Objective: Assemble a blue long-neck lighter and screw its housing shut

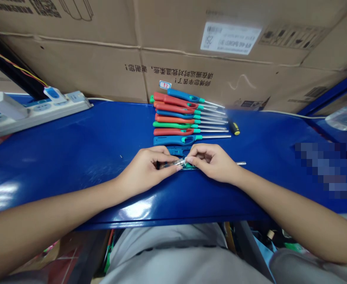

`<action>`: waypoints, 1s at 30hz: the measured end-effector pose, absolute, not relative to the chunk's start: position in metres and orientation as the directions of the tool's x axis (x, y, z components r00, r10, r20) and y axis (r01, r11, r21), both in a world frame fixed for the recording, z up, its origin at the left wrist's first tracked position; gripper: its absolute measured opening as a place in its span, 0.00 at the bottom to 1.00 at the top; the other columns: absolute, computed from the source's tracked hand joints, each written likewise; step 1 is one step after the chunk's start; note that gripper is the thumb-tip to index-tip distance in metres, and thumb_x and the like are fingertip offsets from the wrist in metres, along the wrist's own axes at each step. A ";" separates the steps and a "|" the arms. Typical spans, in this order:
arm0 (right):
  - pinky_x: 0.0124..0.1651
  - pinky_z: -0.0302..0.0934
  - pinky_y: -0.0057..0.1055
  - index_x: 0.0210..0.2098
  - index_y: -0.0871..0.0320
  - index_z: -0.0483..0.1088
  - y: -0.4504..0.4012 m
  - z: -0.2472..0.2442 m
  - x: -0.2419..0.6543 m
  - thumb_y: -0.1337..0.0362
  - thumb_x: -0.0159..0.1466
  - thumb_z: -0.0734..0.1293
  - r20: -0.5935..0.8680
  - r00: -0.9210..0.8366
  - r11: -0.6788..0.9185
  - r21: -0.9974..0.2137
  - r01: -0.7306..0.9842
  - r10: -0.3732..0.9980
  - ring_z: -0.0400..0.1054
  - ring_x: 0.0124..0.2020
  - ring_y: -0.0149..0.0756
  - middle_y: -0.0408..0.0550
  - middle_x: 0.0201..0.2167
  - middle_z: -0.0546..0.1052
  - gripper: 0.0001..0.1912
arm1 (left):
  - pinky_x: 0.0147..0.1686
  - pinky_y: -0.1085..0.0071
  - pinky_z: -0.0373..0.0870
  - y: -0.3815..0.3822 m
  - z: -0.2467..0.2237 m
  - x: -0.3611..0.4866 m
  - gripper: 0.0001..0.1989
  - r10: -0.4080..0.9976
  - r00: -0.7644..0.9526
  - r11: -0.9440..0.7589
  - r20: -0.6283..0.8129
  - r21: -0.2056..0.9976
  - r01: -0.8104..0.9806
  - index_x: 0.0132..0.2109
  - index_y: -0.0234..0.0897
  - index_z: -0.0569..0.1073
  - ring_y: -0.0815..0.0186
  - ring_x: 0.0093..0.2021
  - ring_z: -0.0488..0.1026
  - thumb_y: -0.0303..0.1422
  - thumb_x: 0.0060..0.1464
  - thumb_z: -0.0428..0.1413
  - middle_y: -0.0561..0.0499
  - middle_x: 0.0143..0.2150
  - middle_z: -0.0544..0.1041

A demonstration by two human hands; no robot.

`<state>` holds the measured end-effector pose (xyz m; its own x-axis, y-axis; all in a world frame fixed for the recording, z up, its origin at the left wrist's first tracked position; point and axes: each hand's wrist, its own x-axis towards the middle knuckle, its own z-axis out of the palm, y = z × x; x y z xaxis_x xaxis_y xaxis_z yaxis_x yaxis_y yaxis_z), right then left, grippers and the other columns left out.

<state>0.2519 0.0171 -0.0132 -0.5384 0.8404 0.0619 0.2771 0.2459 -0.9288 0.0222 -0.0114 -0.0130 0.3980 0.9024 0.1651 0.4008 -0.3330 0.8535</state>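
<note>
My left hand (146, 167) pinches a small clear-and-metal inner part of a lighter (177, 162) between thumb and fingers. At the other end of that part, the fingertips of my right hand (210, 161) close on its tip. Just behind and below my fingers lies an opened blue lighter casing (178, 151), partly covered by both hands. A metal tube end (242, 163) sticks out past my right wrist. Beyond the hands, several long-nosed lighters in red, blue, orange and green lie side by side, the nearest being a blue lighter (173, 141).
A screwdriver (235, 127) with a black and yellow handle lies right of the lighters. Large cardboard boxes (102, 71) wall off the back of the blue table (73, 157). On the left is a power strip (43, 114) with plugs; a clear plastic container (345, 116) stands far right.
</note>
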 end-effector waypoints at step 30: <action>0.20 0.48 0.25 0.30 0.59 0.71 0.022 -0.007 0.252 0.45 0.58 0.75 -0.080 -0.545 0.049 -0.975 0.218 0.835 0.54 0.16 0.23 0.35 0.16 0.65 0.22 | 0.24 0.75 0.60 -0.010 -0.011 0.025 0.08 0.923 0.347 -0.301 0.169 0.878 0.372 0.38 0.35 0.85 0.73 0.24 0.64 0.35 0.54 0.66 0.52 0.30 0.76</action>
<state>0.2517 0.0222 -0.0074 -0.5447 0.8348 -0.0802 0.2183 0.0489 -0.9747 0.0250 -0.0097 -0.0108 0.3468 0.9225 0.1694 0.3715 -0.3010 0.8783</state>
